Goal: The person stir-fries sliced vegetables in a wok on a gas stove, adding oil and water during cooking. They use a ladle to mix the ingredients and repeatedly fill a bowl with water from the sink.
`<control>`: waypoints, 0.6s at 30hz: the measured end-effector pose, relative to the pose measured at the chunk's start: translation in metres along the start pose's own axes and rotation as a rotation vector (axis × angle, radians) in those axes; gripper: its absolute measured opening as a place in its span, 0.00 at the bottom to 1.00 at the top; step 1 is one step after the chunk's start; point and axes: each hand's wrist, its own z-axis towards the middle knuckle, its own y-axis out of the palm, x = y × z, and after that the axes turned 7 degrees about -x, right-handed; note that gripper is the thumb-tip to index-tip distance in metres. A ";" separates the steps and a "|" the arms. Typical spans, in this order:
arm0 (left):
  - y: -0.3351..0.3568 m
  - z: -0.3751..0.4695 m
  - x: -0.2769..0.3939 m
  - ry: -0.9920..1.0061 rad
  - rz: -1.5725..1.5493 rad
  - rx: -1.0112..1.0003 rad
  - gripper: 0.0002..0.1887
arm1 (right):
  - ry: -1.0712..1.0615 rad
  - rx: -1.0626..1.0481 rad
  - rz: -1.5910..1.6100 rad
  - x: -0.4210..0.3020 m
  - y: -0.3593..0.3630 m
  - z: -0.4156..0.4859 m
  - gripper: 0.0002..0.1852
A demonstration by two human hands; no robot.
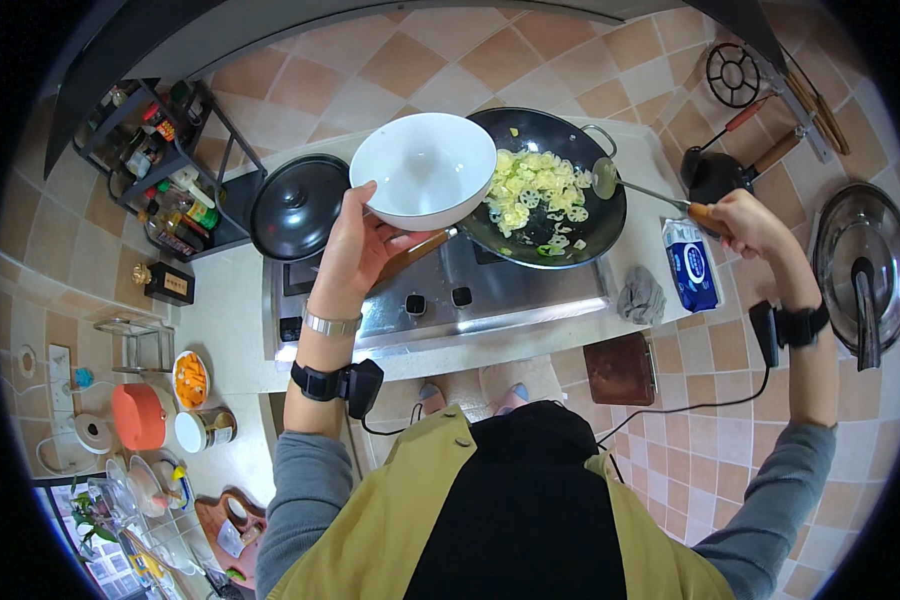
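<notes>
My left hand (364, 240) holds a white bowl (423, 169) by its near rim, tilted so that its bare inside shows. The bowl overlaps the left side of a black wok (607, 232) on the stove. Sliced lotus root and pale green vegetable pieces (529, 187) lie in the wok. My right hand (742, 225) grips the wooden handle of a metal spatula (606, 178), whose blade is at the wok's right rim. The wok's wooden handle (409, 255) runs down behind my left hand.
A black lidded pan (298, 206) stands left of the bowl, beside a rack of bottles (172, 157). Right of the stove lie a grey cloth (640, 296) and a blue wipes pack (691, 266). An orange-filled dish (191, 380), a jar (205, 430) and a cutting board (229, 525) are at left.
</notes>
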 end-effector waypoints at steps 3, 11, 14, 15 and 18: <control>-0.011 -0.016 0.003 0.073 -0.002 -0.008 0.33 | 0.021 -0.049 0.176 -0.015 0.018 0.038 0.18; -0.067 -0.084 0.016 0.194 -0.033 0.173 0.36 | -0.633 0.051 -0.187 -0.030 0.123 0.047 0.22; -0.095 -0.113 0.007 0.250 -0.055 0.247 0.38 | -0.679 0.124 -0.427 -0.019 0.107 -0.001 0.21; -0.106 -0.121 0.004 0.257 -0.079 0.278 0.37 | -0.638 0.125 -0.443 -0.019 0.094 -0.019 0.20; -0.140 -0.144 -0.008 0.273 -0.129 0.369 0.34 | -0.696 0.144 -0.454 -0.015 0.057 -0.085 0.18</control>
